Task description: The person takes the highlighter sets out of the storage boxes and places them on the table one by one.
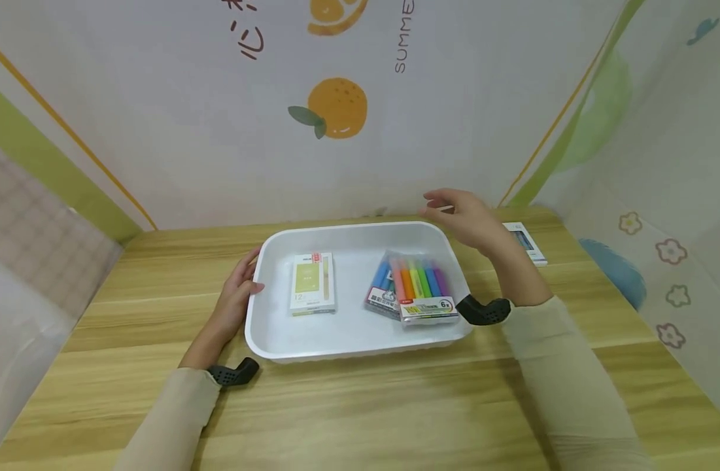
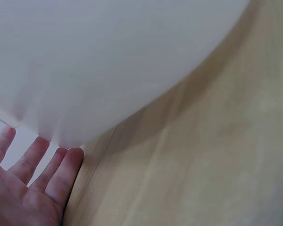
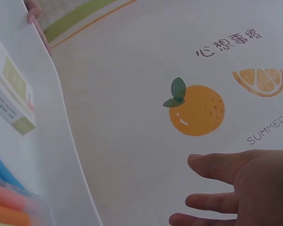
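A white plastic tray (image 1: 348, 340) lies on the wooden table. My left hand (image 1: 236, 294) holds its left side, thumb at the rim and fingers (image 2: 66, 172) against the outer wall. My right hand (image 1: 462, 216) hovers by the back right corner, fingers spread in the right wrist view, nothing in them. Inside the tray, a white and yellow-green box (image 1: 312, 284) lies on the left. On the right lies a clear pack of colourful highlighters (image 1: 418, 281), partly overlapping another pack with blue pens (image 1: 380, 288).
A flat white box (image 1: 527, 245) with a dark window lies on the table (image 1: 360, 412), right of the tray and partly behind my right forearm. Behind the table's back edge hangs a pale cloth (image 1: 218, 144) printed with oranges. Patterned cloth also hangs at both sides.
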Demonstrator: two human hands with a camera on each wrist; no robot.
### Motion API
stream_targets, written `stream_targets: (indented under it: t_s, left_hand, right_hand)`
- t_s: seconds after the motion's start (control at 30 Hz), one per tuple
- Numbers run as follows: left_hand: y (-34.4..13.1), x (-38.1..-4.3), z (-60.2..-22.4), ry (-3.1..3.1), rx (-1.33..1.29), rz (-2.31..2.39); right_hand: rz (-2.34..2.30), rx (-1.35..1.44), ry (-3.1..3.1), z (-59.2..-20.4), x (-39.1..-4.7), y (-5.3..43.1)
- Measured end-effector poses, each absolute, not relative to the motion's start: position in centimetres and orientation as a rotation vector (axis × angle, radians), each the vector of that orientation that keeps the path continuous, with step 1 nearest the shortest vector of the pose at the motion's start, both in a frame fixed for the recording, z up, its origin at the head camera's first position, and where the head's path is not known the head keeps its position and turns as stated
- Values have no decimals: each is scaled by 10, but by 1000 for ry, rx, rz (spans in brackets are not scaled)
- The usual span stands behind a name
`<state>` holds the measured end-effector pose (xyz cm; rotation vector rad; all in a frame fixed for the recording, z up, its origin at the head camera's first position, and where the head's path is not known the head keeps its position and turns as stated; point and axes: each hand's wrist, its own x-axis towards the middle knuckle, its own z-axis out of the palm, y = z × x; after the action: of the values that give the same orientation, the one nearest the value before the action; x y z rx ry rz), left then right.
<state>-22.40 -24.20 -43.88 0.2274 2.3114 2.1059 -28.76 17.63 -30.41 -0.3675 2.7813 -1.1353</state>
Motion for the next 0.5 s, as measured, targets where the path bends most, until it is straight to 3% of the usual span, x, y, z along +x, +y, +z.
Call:
stream_targets:
  t_s: [0.5]
  left_hand:
    - [-244,-223,-440,2315,256,2117]
  right_hand:
    - [-1162,-432,2582,-299,-301,112]
